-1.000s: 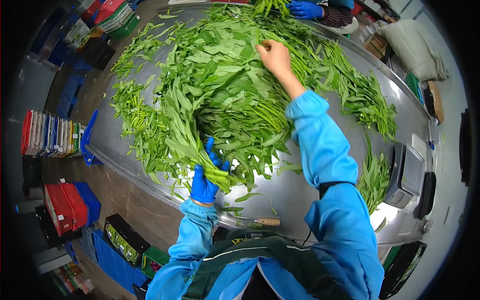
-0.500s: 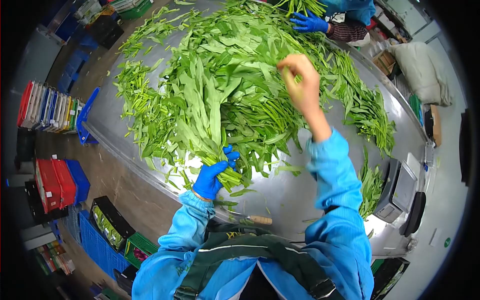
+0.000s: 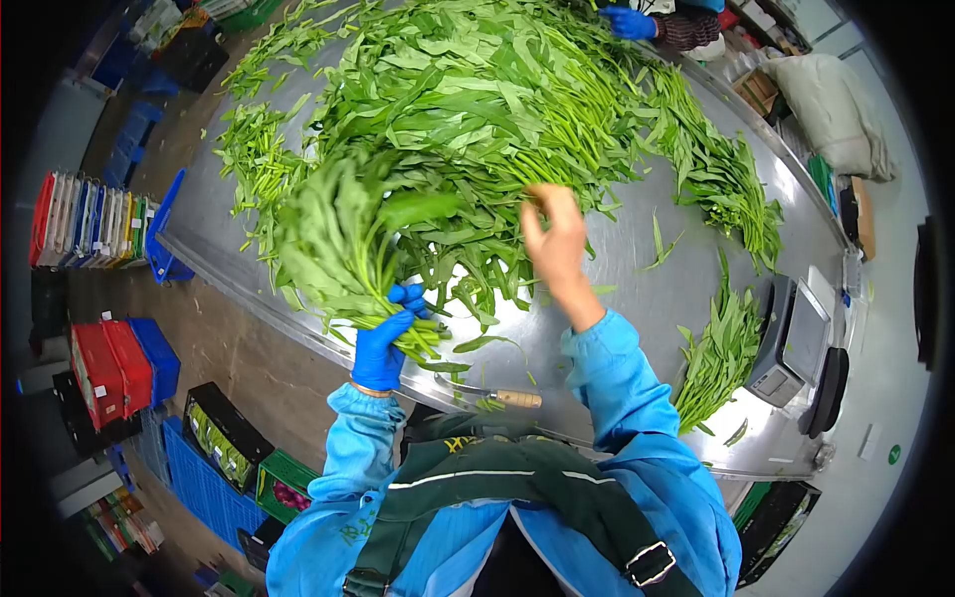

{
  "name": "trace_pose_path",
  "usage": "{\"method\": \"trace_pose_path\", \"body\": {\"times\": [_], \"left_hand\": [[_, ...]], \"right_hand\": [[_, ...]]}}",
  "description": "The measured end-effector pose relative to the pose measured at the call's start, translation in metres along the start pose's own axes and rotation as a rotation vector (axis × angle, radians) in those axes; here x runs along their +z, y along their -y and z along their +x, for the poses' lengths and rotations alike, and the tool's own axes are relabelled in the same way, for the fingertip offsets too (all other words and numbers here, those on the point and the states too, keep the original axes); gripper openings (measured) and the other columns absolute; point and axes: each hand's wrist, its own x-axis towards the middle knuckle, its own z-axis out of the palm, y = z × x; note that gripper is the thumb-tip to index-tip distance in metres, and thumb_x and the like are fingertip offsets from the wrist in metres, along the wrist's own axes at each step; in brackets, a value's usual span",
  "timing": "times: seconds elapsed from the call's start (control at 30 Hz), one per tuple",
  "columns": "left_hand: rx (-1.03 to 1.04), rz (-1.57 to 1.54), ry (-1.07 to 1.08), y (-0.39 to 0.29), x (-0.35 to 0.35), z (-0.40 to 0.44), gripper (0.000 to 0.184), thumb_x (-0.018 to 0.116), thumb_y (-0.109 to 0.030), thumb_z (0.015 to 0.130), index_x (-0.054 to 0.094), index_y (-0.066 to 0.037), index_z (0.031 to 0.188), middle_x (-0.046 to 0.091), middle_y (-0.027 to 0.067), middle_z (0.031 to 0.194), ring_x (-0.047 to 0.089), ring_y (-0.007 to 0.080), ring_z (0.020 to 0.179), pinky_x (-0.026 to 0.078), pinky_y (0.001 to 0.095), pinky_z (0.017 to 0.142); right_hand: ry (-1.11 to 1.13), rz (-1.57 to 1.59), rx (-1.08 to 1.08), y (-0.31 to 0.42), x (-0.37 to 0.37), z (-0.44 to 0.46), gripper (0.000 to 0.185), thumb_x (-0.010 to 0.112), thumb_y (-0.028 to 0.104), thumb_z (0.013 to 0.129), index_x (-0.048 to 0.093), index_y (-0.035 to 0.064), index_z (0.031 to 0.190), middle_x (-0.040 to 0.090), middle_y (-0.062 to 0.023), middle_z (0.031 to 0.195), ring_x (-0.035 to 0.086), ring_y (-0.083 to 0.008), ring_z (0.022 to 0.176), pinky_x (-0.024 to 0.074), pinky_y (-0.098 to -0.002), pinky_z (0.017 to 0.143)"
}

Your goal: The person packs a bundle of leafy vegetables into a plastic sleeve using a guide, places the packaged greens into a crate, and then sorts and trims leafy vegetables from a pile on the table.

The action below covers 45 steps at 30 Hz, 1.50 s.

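My left hand (image 3: 386, 343), in a blue glove, is closed round the stems of a leafy green bunch (image 3: 333, 249), whose leaves fan up and away over the table's near left part. My right hand (image 3: 555, 239) is bare and sits at the near edge of a large heap of leafy stems (image 3: 468, 90). Its thumb and forefinger are bent toward each other at the stems; whether they pinch one is too small to tell. Below the hands, a knife with a wooden handle (image 3: 518, 399) lies near the table's front edge.
The metal table (image 3: 617, 289) holds smaller piles of greens (image 3: 721, 358) at the right, beside a scale (image 3: 796, 343). A co-worker's blue-gloved hand (image 3: 629, 22) is at the far edge. Red crates (image 3: 99, 373) and a blue crate (image 3: 204, 478) stand at the left.
My left hand has shifted slightly left with the bunch, whose leaves now swing lower and leftward. My right hand has come down and nearer. The co-worker's hand has shifted toward the top edge.
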Motion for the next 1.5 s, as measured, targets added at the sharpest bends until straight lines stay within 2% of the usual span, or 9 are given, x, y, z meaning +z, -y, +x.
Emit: {"method": "trace_pose_path", "body": {"times": [0.07,0.23,0.43,0.63,0.9,0.97,1.07,1.2,1.5], "left_hand": [[-0.004,0.01,-0.039,0.001,-0.003,0.005,0.042,0.062,0.002,0.078,0.052,-0.002,0.118,0.061,0.0132,0.109,0.06,0.0208,0.097,0.048,0.0348,0.089],[-0.029,0.043,-0.109,0.022,0.011,0.026,0.045,0.061,0.004,0.078,0.05,0.0,0.121,0.061,0.0133,0.107,0.061,0.0208,0.096,0.048,0.0319,0.089],[-0.112,0.088,-0.074,0.038,0.035,0.042,0.05,0.062,0.003,0.078,0.046,0.001,0.126,0.057,0.0112,0.117,0.057,0.0211,0.108,0.046,0.0319,0.093],[-0.152,0.039,0.111,0.044,0.044,0.089,0.052,0.059,0.0,0.084,0.041,0.0,0.132,0.052,0.0115,0.126,0.052,0.0217,0.117,0.041,0.0339,0.1],[-0.192,0.126,0.094,0.045,0.043,0.097,0.045,0.068,-0.001,0.077,0.054,-0.001,0.12,0.064,0.0095,0.109,0.061,0.0201,0.1,0.047,0.0316,0.09],[-0.127,0.158,0.086,0.045,0.041,0.096,0.04,0.064,0.0,0.078,0.055,-0.003,0.117,0.064,0.0099,0.107,0.061,0.0192,0.097,0.049,0.0307,0.085],[-0.131,0.086,0.101,0.047,0.038,0.094,0.039,0.063,-0.002,0.079,0.055,-0.003,0.117,0.064,0.0097,0.108,0.061,0.0185,0.095,0.05,0.031,0.082],[-0.166,-0.011,0.093,0.039,0.043,0.093,0.045,0.064,0.0,0.077,0.053,-0.002,0.12,0.063,0.0084,0.107,0.061,0.0198,0.098,0.048,0.0314,0.086],[-0.249,-0.001,0.148,0.048,0.046,0.099,0.044,0.066,0.001,0.078,0.053,-0.003,0.12,0.061,0.0071,0.109,0.06,0.0174,0.097,0.05,0.0323,0.085]], "right_hand": [[-0.028,-0.33,0.088,-0.033,-0.001,0.008,0.042,0.07,0.009,0.073,0.053,0.0026,0.111,0.056,-0.017,0.104,0.055,-0.0358,0.095,0.0458,-0.0417,0.082],[0.1,-0.29,0.316,-0.058,0.008,0.01,0.043,0.073,0.014,0.07,0.053,0.0026,0.106,0.055,-0.0178,0.104,0.055,-0.0385,0.097,0.0458,-0.0435,0.082],[0.161,-0.347,0.022,-0.018,-0.015,0.011,0.026,0.061,0.01,0.076,0.053,0.0009,0.099,0.058,-0.0186,0.092,0.055,-0.0367,0.09,0.0452,-0.0447,0.078],[0.392,-0.052,0.041,0.03,-0.002,-0.035,0.034,0.059,0.007,0.079,0.046,0.002,0.111,0.061,-0.0215,0.086,0.06,-0.0396,0.076,0.0485,-0.0453,0.066],[0.644,-0.008,-0.054,0.038,-0.026,-0.042,0.043,0.064,0.014,0.082,0.047,0.001,0.119,0.057,-0.0202,0.102,0.061,-0.0365,0.083,0.0498,-0.0415,0.066],[0.467,0.137,0.329,0.023,-0.028,-0.022,0.048,0.067,0.026,0.079,0.051,-0.0002,0.117,0.06,-0.0205,0.102,0.06,-0.0379,0.079,0.0493,-0.0429,0.071],[0.009,-0.146,0.249,-0.019,-0.004,-0.009,0.041,0.066,0.024,0.079,0.054,0.0006,0.11,0.062,-0.02,0.089,0.06,-0.0384,0.076,0.0487,-0.043,0.069],[0.393,0.013,0.45,-0.017,0.011,-0.013,0.035,0.065,0.02,0.08,0.053,-0.0006,0.106,0.062,-0.0225,0.087,0.06,-0.0402,0.08,0.048,-0.0449,0.07],[0.304,-0.111,-0.3,0.016,0.002,-0.009,0.026,0.049,0.015,0.087,0.059,-0.0022,0.104,0.058,-0.0243,0.102,0.058,-0.0375,0.093,0.0471,-0.0407,0.078]]}}
